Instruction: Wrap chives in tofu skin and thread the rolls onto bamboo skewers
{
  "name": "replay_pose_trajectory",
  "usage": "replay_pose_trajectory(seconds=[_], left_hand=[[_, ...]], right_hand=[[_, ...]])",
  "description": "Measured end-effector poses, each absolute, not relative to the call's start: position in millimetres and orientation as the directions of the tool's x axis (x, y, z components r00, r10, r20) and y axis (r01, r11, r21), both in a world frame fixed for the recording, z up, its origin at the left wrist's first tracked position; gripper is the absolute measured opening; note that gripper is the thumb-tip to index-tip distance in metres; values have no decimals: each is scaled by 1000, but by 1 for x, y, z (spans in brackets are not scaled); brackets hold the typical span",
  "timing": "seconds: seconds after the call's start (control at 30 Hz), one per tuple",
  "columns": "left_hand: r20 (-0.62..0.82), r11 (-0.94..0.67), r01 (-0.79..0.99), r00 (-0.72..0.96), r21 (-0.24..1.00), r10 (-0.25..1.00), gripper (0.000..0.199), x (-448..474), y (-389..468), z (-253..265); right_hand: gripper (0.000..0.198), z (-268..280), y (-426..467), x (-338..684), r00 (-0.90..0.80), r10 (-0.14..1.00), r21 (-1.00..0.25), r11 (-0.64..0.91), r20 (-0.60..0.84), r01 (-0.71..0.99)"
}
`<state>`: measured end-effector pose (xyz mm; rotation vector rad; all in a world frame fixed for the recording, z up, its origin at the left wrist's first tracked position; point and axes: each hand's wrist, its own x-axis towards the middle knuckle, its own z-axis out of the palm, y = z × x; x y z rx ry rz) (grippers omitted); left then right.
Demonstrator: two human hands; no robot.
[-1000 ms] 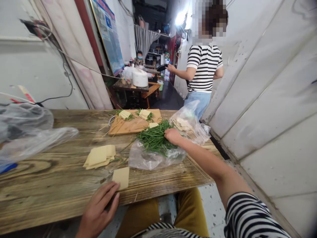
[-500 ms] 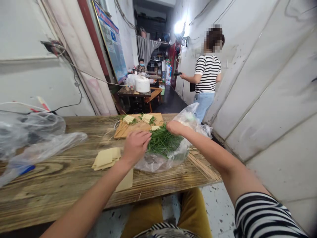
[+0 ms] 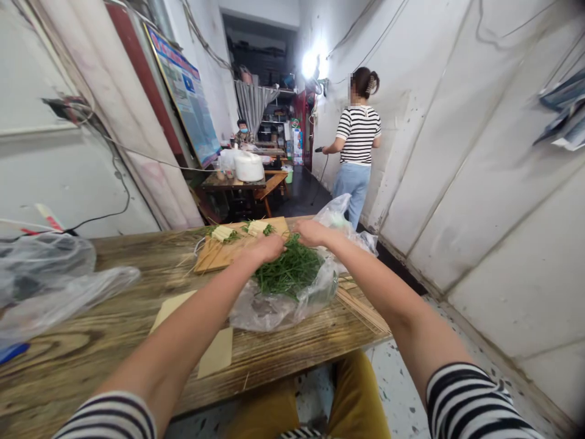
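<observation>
My left hand (image 3: 269, 247) is at the near right corner of the wooden board (image 3: 214, 259), beside a heap of green chives (image 3: 290, 268). Its fingers are bent and closed, and their tips are partly hidden. Just right of it, my right hand (image 3: 311, 233) curls over the far edge of the chives; what lies in its fingers is hidden. The heap rests on a clear plastic bag (image 3: 260, 308). Two pale rolls (image 3: 223, 233) with chives sticking out lie on the board. Pale yellow sheets (image 3: 217, 353), like tofu skin, are partly under my left forearm.
Thin wooden skewers (image 3: 363, 308) lie right of the bag. Plastic bags (image 3: 68, 299) cover the left of the wooden table (image 3: 128, 317). Beyond it, a person in a striped shirt (image 3: 359, 134) stands by the wall, and another sits near a white pot (image 3: 248, 166).
My left hand has moved forward to the board's corner, closer to my right hand. The view has shifted right. The standing person has turned further away.
</observation>
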<state>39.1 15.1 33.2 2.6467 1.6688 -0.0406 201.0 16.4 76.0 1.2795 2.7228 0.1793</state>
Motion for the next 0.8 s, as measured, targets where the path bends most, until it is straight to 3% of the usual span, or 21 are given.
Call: replay_pose_trajectory(seconds=[0.23, 0.43, 0.8], left_hand=[[-135, -524, 851, 525, 43, 841, 26, 28, 39, 50], [-94, -554, 826, 562, 103, 822, 29, 20, 38, 57], [2, -555, 797, 571, 237, 821, 24, 14, 31, 52]], right_hand=[[36, 56, 11, 187, -620, 784, 93, 617, 5, 781], [26, 67, 9, 185, -627, 778, 91, 622, 41, 777], [32, 71, 16, 176, -591, 806, 69, 589, 14, 805]])
